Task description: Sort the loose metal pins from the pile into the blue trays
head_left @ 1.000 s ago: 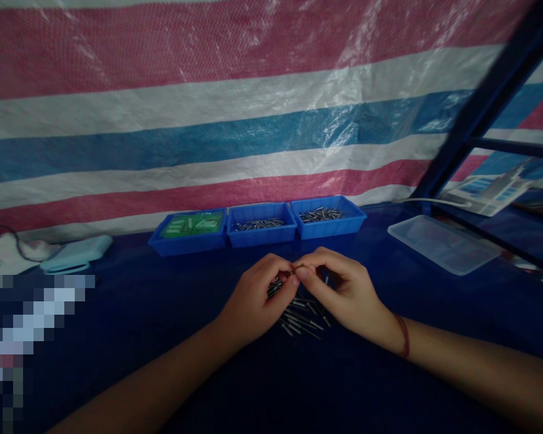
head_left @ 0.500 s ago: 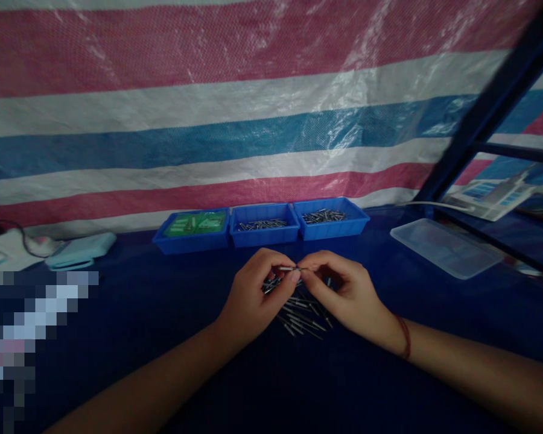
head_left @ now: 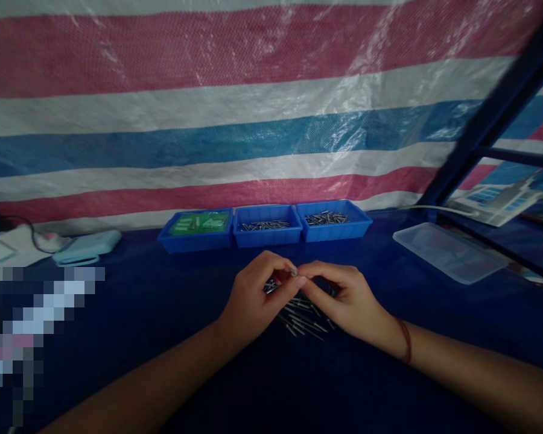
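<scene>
My left hand (head_left: 257, 291) is closed in a pinch, thumb and forefinger on a thin metal rod (head_left: 294, 273), of which only a small silvery end shows. My right hand (head_left: 344, 295) pinches at the same spot, its fingertips meeting those of the left; a red cord circles that wrist. Most of the rod is hidden by the fingers. Beneath both hands, a loose pile of thin metal rods (head_left: 304, 316) lies on the dark blue table (head_left: 271, 386), partly covered by the hands.
Three blue bins stand in a row behind the hands: the left bin (head_left: 194, 242) holds green-wrapped pieces, the middle bin (head_left: 266, 237) and right bin (head_left: 337, 231) small metal parts. A translucent lid (head_left: 450, 252) lies right, a light-blue case (head_left: 88, 248) left. Striped sheeting (head_left: 253, 138) hangs behind.
The rod lay sideways between my fingertips and showed along its length; now only a short end is visible. The hands stay together over the pile, and the view has shifted slightly.
</scene>
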`<move>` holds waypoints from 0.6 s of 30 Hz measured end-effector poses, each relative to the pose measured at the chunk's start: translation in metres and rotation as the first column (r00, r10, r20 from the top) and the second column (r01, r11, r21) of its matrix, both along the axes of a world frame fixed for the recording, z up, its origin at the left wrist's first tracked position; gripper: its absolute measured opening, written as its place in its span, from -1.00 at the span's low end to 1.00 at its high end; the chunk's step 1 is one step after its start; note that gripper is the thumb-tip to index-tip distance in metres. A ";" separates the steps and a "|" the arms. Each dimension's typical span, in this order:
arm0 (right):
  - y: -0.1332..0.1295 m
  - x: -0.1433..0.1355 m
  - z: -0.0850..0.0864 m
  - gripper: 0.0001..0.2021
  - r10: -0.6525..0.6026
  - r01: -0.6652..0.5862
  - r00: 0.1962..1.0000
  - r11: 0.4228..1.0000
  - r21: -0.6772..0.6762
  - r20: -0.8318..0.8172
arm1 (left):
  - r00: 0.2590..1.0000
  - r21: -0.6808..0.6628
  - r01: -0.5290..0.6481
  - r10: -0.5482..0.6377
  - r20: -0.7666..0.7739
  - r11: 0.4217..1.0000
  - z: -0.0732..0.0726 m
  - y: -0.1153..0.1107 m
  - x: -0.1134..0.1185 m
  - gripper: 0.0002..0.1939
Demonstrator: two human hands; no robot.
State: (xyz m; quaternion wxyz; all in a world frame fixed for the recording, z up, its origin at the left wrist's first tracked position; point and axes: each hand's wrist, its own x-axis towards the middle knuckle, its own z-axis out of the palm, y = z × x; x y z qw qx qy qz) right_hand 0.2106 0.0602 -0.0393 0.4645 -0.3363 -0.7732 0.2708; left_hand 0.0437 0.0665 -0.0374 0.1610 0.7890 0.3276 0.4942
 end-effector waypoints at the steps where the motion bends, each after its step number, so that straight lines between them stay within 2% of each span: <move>1: -0.001 0.000 -0.001 -0.88 0.007 -0.007 1.000 1.000 0.002 0.002 | 1.000 -0.003 0.001 -0.001 -0.003 1.000 0.000 0.001 0.000 -0.94; 5: 0.004 0.003 0.004 -0.88 -0.019 0.018 1.000 0.999 0.041 0.022 | 1.000 -0.059 -0.001 0.002 0.007 0.998 -0.003 0.002 0.000 -0.87; 8: 0.027 0.019 0.015 -0.91 -0.220 0.221 0.975 0.968 0.121 -0.023 | 0.999 -0.099 -0.019 0.024 0.042 0.995 -0.004 0.001 -0.001 -0.76; 10: 0.051 0.036 0.022 -0.89 -0.427 0.432 0.902 0.884 0.178 -0.069 | 0.999 -0.116 -0.027 0.032 0.039 0.993 -0.004 0.000 -0.003 -0.81; 12: 0.075 0.055 0.024 -0.87 -0.591 0.569 0.807 0.777 0.269 0.001 | 0.999 -0.132 -0.042 0.043 0.006 0.990 -0.004 -0.001 -0.005 -0.85; 14: 0.091 0.071 0.020 -0.84 -0.640 0.547 0.750 0.741 0.390 0.164 | 0.997 -0.143 -0.068 0.061 -0.051 0.987 -0.003 -0.001 -0.007 -0.87; 16: 0.096 0.080 0.014 -0.76 -0.678 0.527 0.705 0.698 0.485 0.209 | 0.989 -0.134 -0.105 0.090 -0.115 0.985 -0.002 -0.001 -0.010 -0.87; 18: 0.090 0.081 0.009 -0.78 -0.690 0.494 0.697 0.660 0.566 0.197 | 0.974 -0.119 -0.150 0.126 -0.191 0.981 -0.001 0.000 -0.013 -0.85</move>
